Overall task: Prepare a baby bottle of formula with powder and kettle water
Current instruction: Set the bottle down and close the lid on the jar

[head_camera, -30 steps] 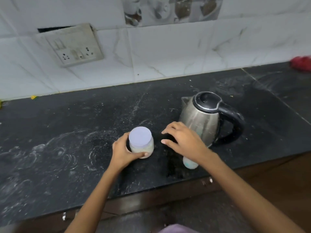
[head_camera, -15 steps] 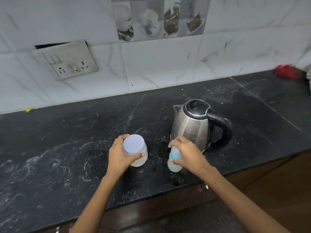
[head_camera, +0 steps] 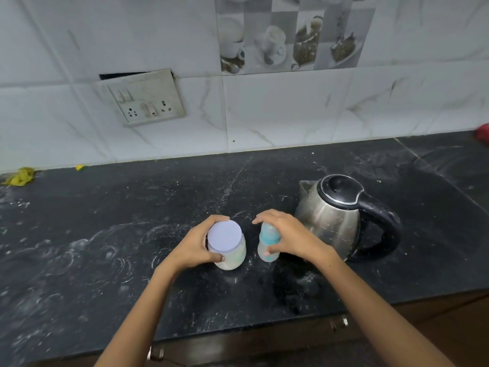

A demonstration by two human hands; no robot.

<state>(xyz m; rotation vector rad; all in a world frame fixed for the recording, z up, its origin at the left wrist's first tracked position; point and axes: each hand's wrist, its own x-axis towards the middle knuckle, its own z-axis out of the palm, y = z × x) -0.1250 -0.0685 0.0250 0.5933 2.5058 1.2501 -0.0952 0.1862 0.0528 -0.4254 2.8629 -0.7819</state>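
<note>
A clear jar of white powder [head_camera: 230, 254] with a pale lilac lid stands on the black counter [head_camera: 105, 234]. My left hand [head_camera: 197, 247] grips the jar from its left side, fingers and thumb curled round it. Just to its right stands a small baby bottle [head_camera: 267, 239] with a blue cap. My right hand [head_camera: 288, 237] holds the bottle from the right, thumb on its lower body. A steel kettle [head_camera: 333, 218] with a black lid and handle stands right behind that hand, lid closed.
A tilted socket plate [head_camera: 148, 98] hangs on the tiled wall. Yellow scraps [head_camera: 19, 176] lie at the counter's far left and a red object [head_camera: 482, 131] at the far right. White powder streaks mark the counter. Its front edge runs just below my wrists.
My right hand took the baby bottle from the counter's front and stood it upright beside the jar. My left hand kept its hold on the jar. The camera tilted up.
</note>
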